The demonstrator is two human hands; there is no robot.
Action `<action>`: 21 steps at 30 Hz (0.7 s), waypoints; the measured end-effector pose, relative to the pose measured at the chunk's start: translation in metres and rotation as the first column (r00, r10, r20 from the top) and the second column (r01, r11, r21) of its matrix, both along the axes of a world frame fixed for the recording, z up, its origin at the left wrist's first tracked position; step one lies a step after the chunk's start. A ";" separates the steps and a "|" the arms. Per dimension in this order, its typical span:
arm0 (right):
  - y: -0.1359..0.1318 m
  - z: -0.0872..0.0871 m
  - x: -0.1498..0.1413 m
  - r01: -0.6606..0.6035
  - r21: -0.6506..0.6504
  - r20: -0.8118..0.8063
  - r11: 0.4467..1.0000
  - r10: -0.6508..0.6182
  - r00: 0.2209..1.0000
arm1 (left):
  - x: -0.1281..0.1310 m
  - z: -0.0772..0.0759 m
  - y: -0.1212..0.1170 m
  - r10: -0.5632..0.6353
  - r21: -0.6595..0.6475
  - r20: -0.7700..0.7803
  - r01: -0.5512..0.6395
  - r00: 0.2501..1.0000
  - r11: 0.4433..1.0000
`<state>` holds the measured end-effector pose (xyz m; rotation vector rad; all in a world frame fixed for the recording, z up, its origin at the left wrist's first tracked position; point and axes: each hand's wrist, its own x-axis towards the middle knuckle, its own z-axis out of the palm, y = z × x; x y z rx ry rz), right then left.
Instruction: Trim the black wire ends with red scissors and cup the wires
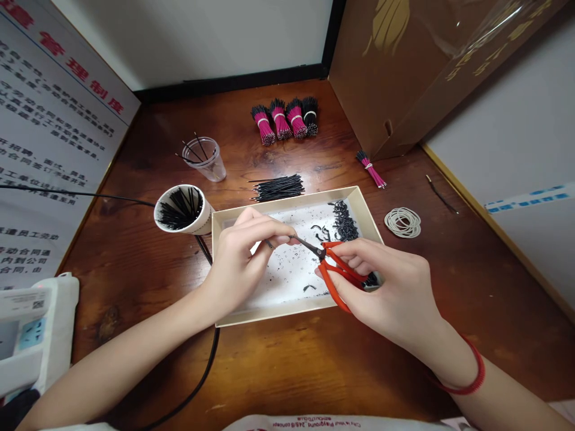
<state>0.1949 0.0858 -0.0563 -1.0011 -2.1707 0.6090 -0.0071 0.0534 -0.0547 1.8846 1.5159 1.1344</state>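
Note:
My left hand is over the left half of a shallow cardboard box, thumb and forefinger pinched together. A thin dark wire shows at those fingers, mostly hidden by them. From the right, my right hand grips small scissors with red handles. Their narrow blades point left, and the tips meet the left fingertips; whether they touch the wire I cannot tell. Inside the box, black clippings are heaped at the right, with tiny bits scattered over the white bottom.
Behind the box lies a pile of black wires. A paper cup of wires and a clear cup stand left. Tied pink bundles, a small bundle, rubber bands and a brown carton are farther off.

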 end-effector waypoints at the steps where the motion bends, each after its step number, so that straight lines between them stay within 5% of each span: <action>1: 0.000 0.000 0.000 -0.003 0.001 -0.001 1.000 0.003 1.000 | 0.000 0.000 0.000 0.000 -0.001 -0.003 0.000 1.000 1.000; 21: 0.000 0.000 0.001 0.020 0.020 -0.026 1.000 -0.019 0.999 | 0.000 0.000 -0.001 0.007 -0.021 0.004 -0.007 1.000 1.000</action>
